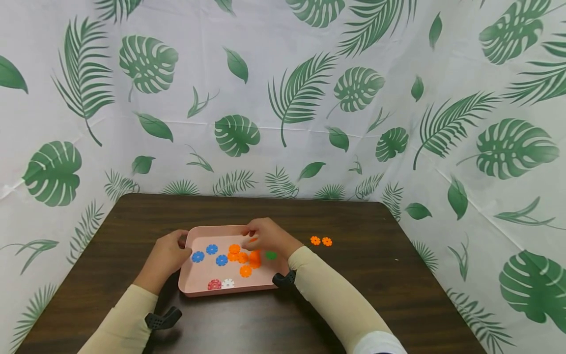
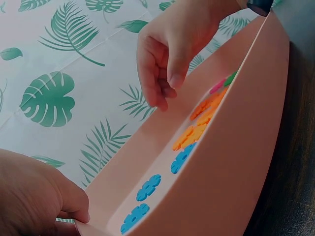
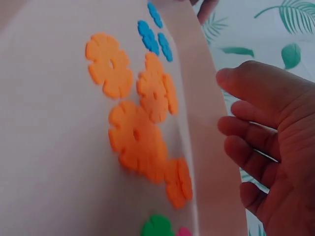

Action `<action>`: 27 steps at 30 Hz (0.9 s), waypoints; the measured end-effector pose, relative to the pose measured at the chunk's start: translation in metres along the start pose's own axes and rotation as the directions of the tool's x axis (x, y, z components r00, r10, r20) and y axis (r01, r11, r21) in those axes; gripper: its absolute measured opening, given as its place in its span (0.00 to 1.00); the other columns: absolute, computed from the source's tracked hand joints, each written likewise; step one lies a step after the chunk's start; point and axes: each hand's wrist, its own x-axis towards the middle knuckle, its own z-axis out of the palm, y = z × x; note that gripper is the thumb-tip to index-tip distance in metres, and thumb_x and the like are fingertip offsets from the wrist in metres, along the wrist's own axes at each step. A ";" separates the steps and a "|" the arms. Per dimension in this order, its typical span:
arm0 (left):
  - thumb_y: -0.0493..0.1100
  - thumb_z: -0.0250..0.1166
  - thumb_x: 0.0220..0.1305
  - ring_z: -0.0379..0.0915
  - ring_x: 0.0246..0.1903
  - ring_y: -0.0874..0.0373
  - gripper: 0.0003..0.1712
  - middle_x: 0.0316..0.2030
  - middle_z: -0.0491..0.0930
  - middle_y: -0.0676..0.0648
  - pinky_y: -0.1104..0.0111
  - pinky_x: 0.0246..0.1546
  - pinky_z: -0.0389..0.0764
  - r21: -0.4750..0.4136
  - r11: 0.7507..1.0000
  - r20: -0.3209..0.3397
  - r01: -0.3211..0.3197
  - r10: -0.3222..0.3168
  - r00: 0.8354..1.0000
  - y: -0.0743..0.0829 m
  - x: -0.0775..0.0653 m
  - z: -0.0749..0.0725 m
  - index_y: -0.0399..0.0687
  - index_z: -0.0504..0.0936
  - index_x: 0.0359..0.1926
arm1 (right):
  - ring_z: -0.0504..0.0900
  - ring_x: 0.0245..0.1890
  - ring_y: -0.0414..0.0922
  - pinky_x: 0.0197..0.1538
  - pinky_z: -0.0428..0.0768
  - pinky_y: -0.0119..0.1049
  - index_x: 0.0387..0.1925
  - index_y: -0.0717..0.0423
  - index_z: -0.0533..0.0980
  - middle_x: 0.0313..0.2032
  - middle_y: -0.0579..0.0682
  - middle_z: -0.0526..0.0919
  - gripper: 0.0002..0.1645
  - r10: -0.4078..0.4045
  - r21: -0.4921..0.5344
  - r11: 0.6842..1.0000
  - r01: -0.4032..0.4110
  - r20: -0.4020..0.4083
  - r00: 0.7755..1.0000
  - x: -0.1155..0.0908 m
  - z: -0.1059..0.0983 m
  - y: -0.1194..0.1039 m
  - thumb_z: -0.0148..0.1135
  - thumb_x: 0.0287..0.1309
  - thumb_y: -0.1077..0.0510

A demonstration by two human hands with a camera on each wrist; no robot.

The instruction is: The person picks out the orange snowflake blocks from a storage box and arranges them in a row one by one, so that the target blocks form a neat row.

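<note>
A shallow pink tray (image 1: 199, 287) lies on the table. Its left rim is pinched by my left hand (image 1: 164, 258), whose thumb and fingers also show at the tray's corner in the left wrist view. Over the tray's far right part hovers my right hand (image 1: 270, 237), fingers loosely bent and holding nothing in the right wrist view. Inside lie flower-shaped plastic discs: several orange discs (image 1: 245, 271) in a loose cluster, blue discs (image 1: 198, 256) on the left, a green disc (image 1: 271, 255), a pink disc (image 3: 183, 231), a red disc (image 1: 214, 284) and a white disc (image 1: 228, 283).
Two orange discs (image 1: 321, 241) lie side by side on the dark wooden table (image 1: 362, 275), right of the tray. A white cloth (image 1: 185, 118) with green leaf prints hangs behind the table and along its sides.
</note>
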 end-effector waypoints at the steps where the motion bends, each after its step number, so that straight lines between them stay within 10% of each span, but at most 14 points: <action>1: 0.40 0.66 0.63 0.80 0.41 0.41 0.36 0.52 0.79 0.28 0.46 0.45 0.87 0.000 1.000 0.000 0.000 0.000 1.000 0.000 0.000 0.000 0.31 0.69 0.69 | 0.78 0.44 0.40 0.47 0.83 0.31 0.52 0.49 0.86 0.42 0.38 0.84 0.21 0.001 -0.018 1.000 -0.001 0.012 1.000 0.001 0.001 -0.002 0.77 0.58 0.50; 27: 0.39 0.65 0.64 0.81 0.43 0.40 0.35 0.54 0.78 0.27 0.44 0.48 0.86 -0.001 1.000 0.000 0.006 -0.006 1.000 0.000 0.000 0.000 0.31 0.68 0.70 | 0.79 0.42 0.36 0.49 0.81 0.23 0.49 0.48 0.88 0.42 0.38 0.85 0.15 -0.028 -0.151 0.987 0.054 0.171 0.985 0.024 0.023 -0.008 0.76 0.60 0.56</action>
